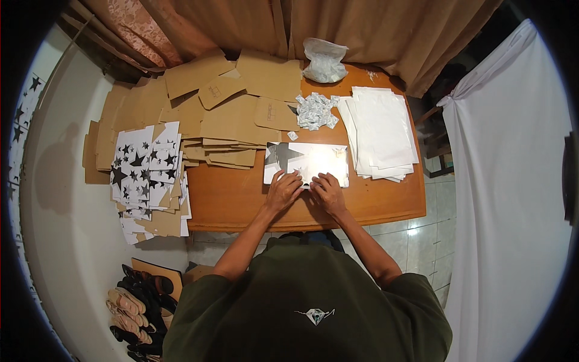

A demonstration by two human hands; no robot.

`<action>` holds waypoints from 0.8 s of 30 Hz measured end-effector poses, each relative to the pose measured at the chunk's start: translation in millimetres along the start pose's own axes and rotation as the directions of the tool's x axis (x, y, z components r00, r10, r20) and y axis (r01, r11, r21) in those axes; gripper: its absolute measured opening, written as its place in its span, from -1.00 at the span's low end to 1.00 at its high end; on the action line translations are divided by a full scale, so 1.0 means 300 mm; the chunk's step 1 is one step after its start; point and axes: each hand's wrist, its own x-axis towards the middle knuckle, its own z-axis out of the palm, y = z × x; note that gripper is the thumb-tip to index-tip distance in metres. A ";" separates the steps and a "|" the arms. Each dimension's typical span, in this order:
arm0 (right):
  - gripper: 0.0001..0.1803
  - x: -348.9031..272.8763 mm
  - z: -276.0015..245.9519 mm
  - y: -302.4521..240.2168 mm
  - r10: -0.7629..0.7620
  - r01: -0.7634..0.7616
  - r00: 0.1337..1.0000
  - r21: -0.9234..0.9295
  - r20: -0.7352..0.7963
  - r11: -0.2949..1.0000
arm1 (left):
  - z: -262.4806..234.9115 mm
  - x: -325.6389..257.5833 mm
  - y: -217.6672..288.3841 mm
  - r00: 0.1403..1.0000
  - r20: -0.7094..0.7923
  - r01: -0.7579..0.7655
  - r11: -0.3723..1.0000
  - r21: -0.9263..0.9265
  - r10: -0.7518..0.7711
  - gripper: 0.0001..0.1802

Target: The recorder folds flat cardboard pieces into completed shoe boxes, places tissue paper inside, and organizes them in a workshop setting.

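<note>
A white shoe box (310,158) with grey star prints lies flat on the wooden table in front of me, its lid glossy with glare. My left hand (284,192) grips the near edge of the box, left of its middle. Close beside it, my right hand (327,193) holds the same edge, fingers bent over the lid's front. Both thumbs are close together near a small dark spot on the front edge. The box looks closed, and its inside cannot be seen.
Flat brown cardboard pieces (235,120) and star-printed sheets (142,163) cover the table's left. Small white packets (316,111) lie heaped behind the box, near a clear plastic bag (325,63). White paper sheets (380,130) are stacked at right. Several shoes (136,308) lie at lower left.
</note>
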 end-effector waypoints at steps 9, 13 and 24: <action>-0.61 -0.010 -0.014 0.024 -0.037 0.035 0.998 0.044 0.047 0.998 | -0.017 0.006 0.003 0.999 -0.001 -0.049 0.999 0.015 0.049 -0.77; -0.60 -0.024 -0.008 0.023 -0.111 0.113 0.988 -0.010 0.109 0.994 | -0.031 0.003 0.000 0.999 0.025 -0.035 0.999 -0.019 0.035 -0.75; -0.57 -0.039 0.017 0.029 -0.115 0.119 0.988 -0.039 0.099 0.992 | -0.014 0.003 -0.010 0.999 0.020 0.026 0.999 -0.029 -0.025 -0.71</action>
